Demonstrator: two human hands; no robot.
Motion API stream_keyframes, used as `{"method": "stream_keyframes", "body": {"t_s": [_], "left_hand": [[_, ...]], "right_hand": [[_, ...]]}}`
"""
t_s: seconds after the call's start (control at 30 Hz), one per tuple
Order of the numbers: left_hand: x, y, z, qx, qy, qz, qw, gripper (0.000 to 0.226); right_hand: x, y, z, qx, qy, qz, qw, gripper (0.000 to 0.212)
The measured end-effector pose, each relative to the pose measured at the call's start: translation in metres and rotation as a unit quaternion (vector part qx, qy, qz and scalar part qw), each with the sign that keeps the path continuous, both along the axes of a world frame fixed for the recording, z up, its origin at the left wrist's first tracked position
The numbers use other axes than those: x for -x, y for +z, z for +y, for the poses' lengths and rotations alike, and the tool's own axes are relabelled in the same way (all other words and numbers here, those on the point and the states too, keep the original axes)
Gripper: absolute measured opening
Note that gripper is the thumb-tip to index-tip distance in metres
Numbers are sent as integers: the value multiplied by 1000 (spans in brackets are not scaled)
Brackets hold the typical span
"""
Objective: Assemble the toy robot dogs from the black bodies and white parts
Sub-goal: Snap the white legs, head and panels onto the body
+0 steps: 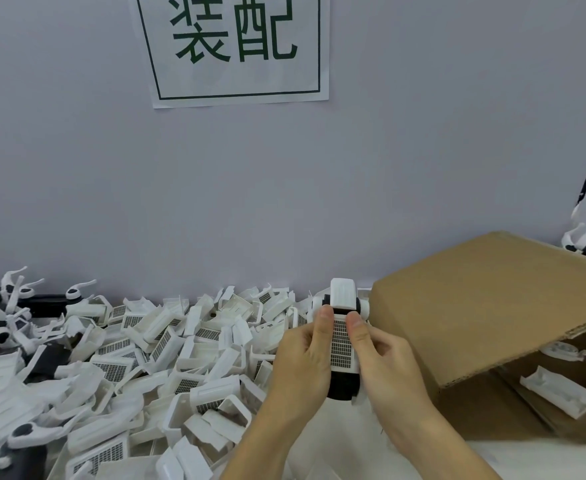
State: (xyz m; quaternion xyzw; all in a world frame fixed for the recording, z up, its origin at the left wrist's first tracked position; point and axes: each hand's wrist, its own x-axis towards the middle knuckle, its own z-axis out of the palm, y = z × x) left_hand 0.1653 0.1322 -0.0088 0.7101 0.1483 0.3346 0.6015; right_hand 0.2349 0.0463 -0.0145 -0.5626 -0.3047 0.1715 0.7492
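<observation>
Head view: toy robot dog [342,341] gripped between left hand [302,355] and right hand [385,355], thumbs on top.

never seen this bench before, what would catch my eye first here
Both hands, left hand and right hand, hold a half-built black and white toy robot dog at centre, thumbs pressing its white grid-patterned top panel. A sprawling heap of loose white plastic shells fills the table to the left. A tilted brown cardboard box sits at right, and a white paper sign with green characters hangs on the wall above.
</observation>
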Motion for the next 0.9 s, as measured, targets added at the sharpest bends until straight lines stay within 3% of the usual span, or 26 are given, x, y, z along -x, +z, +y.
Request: {"method": "stream_keyframes", "body": {"t_s": [0.2, 0.33, 0.57, 0.7, 0.9], "left_hand": [[2, -1, 3, 76, -70, -11, 995, 51], [1, -4, 1, 75, -71, -4, 995, 50], [2, -6, 3, 50, -52, 0, 997, 51], [1, -6, 6, 86, -70, 4, 994, 50], [2, -8, 9, 120, -133, 8, 984, 37]], "right_hand": [[-1, -1, 2, -10, 9, 41, 999, 42], [-4, -3, 1, -24, 35, 78, 996, 41], [-5, -5, 0, 3, 29, 14, 999, 36], [-3, -4, 1, 9, 24, -4, 1000, 30], [-7, -6, 2, 5, -4, 52, 999, 30]]}}
